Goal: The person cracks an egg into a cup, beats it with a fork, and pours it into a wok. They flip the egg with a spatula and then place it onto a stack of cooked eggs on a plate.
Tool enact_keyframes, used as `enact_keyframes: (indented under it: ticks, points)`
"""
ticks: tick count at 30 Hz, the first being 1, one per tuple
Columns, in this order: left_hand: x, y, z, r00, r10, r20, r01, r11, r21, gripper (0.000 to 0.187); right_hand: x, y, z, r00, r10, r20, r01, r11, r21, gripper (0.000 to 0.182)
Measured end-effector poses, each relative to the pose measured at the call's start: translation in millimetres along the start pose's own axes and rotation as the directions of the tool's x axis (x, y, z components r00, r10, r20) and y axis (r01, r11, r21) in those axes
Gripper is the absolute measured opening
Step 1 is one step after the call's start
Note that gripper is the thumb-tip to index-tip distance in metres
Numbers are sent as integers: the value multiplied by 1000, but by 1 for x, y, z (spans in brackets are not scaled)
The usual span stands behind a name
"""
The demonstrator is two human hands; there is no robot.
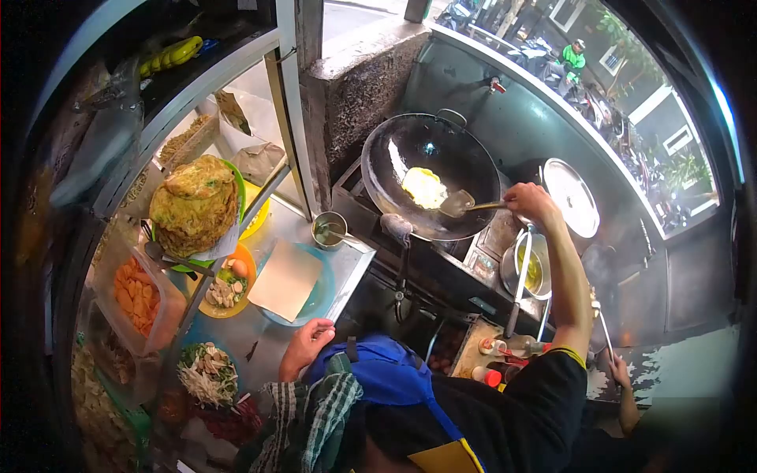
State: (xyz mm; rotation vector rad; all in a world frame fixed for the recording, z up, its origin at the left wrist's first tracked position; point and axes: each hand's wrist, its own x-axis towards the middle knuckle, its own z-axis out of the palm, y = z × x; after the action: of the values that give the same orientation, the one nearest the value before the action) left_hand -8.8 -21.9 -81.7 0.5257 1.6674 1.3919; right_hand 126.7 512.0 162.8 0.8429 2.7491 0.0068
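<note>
A large black wok (465, 158) sits on the stove, with an egg (424, 188) frying in it. My right hand (532, 202) is closed round the handle of a metal spatula (456, 203), whose blade touches the egg's right edge. My left hand (306, 347) rests at the counter's edge, its fingers loosely curled with nothing visible in them. Just above it, a sheet of brown paper (285, 280) lies on a blue plate (319, 296). A metal cup (329, 229) with a utensil in it stands beside the plate.
Stacked omelettes (195, 205), an orange bowl (246, 256) with an egg and a tub of orange pieces (136, 296) are at left. A pot (527, 264), a round lid (572, 197) and sauce bottles (493, 377) stand right. Another person's hand (621, 372) holds a utensil lower right.
</note>
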Motion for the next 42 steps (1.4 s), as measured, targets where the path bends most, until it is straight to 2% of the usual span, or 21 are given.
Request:
enact_keyframes:
  ticks: [4,7,9,14,18,20,21,23,24,25,27,28,29,31,33,35,36,38,42]
  points:
    - [0,2,1,1000,-15,-2,15,1000,17,32,-1,5,9,1000,13,15,-14,998,58,32]
    - [0,1,0,1000,-20,-11,20,1000,18,33,7,10,26,999,-47,11,46,994,100,32]
    - [-2,4,-1,1000,-11,-20,12,999,52,34,12,7,34,994,82,79,-95,979,180,32]
    - [-5,0,0,999,-18,-40,20,998,57,35,32,20,89,994,24,-108,8,957,288,33]
    - [-7,9,3,998,-30,-48,34,996,84,34,37,7,96,980,61,-189,-10,966,260,29]
    - [-8,16,5,998,-51,-38,54,994,93,35,37,1,86,972,-23,-235,36,998,49,26]
    - [-8,18,6,998,-48,-32,51,994,92,34,34,-5,79,973,-17,-229,30,998,52,26]
    - [-7,22,9,999,-49,-19,51,995,91,34,31,-15,67,956,-21,-293,-26,987,-158,22]
    - [-8,24,11,999,-41,-20,43,995,90,35,31,-12,66,939,-88,-333,4,970,-244,24]
    - [-8,25,12,999,-31,-22,33,996,88,35,28,-12,63,940,-85,-330,3,970,-244,24]
    - [-7,24,12,999,-44,-11,44,995,90,35,19,-15,42,961,-54,-271,-29,955,-294,24]
    - [-8,23,13,998,-55,0,55,994,94,35,13,-19,29,978,34,-206,-86,965,-247,22]
    - [-7,16,13,998,-57,1,57,994,92,35,11,-16,23,979,34,-203,-86,965,-249,22]
    - [-3,1,12,1000,-19,-5,20,999,48,34,7,-3,15,993,51,-106,-64,990,-127,20]
    - [-1,0,13,1000,-14,3,14,999,51,34,1,3,8,996,15,-90,-22,996,-81,24]
    - [0,2,13,1000,-7,12,6,999,54,33,-4,5,5,998,-39,-55,43,996,83,29]
    - [1,4,14,1000,-13,14,12,999,48,33,-5,1,3,998,-36,-56,41,996,84,29]
    - [1,10,15,1000,-18,17,17,999,43,33,-4,-11,0,985,59,164,-99,964,248,32]
    - [-2,18,14,1000,-24,20,22,993,115,33,15,-18,29,987,-10,162,-36,960,276,32]
